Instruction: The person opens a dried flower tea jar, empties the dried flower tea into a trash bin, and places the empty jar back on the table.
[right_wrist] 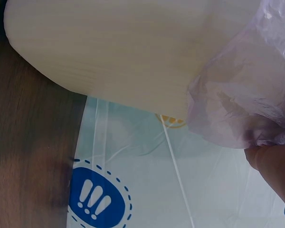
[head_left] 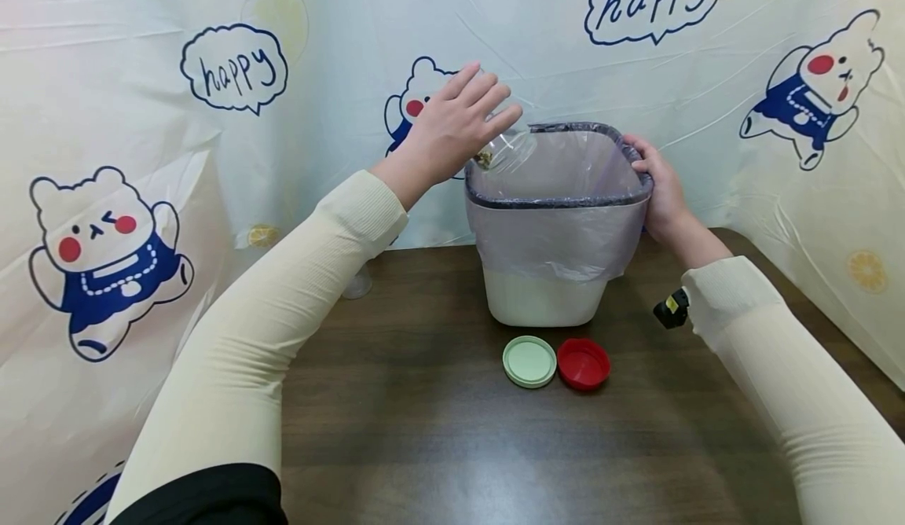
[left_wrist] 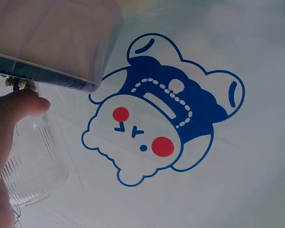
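Above the left rim of a white trash bin [head_left: 540, 301], my left hand [head_left: 456, 128] holds a clear jar [head_left: 516, 152] tipped on its side. Small brownish-green bits [head_left: 484, 157] show in the jar near its mouth. The left wrist view shows the thumb across the ribbed jar [left_wrist: 38, 164], close to the bin's dark rim [left_wrist: 47, 76]. My right hand [head_left: 662, 191] grips the bin's right rim over a translucent bag [head_left: 558, 242] that lines it. In the right wrist view part of that hand [right_wrist: 278, 173] touches the bag's crumpled edge; its other fingers are hidden.
On the brown table [head_left: 438, 431], a pale green lid [head_left: 529, 361] and a red lid [head_left: 584, 365] lie side by side before the bin. A clear container [head_left: 358, 283] stands partly behind my left forearm. A printed curtain [head_left: 339, 6] hangs behind the table.
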Motion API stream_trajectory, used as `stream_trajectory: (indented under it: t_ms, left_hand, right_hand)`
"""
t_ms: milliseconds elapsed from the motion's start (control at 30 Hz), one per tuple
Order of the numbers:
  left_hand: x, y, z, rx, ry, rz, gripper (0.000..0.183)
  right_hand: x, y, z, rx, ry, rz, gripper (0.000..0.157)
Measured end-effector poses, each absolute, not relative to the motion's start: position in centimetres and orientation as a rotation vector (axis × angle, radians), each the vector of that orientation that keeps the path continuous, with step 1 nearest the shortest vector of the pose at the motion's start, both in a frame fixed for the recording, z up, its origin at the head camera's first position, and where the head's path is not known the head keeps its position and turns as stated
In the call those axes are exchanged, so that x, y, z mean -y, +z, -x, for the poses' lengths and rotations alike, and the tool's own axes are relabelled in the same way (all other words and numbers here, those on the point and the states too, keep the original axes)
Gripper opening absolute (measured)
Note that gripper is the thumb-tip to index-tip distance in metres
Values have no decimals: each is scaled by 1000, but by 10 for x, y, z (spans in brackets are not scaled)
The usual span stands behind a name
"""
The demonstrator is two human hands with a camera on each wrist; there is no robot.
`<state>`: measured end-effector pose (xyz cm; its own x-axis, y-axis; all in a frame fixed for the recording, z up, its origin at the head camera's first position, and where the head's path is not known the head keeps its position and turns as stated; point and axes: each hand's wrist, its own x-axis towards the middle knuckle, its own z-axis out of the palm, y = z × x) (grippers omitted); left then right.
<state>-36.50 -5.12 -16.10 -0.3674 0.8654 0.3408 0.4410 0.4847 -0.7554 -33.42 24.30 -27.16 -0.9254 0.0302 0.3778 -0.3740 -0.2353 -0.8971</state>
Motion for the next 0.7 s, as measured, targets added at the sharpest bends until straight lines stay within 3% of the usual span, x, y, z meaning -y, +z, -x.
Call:
stream_trajectory:
  t_ms: [433,700]
  left_hand:
    - [48,-162,366,1914,813,1086,61]
    - [46,-161,365,1926,926,1069,76]
  right_hand:
    - [-243,-271,334,1763,2239,-403,49]
    - [-242,-271,335,1751,2250,-398,50]
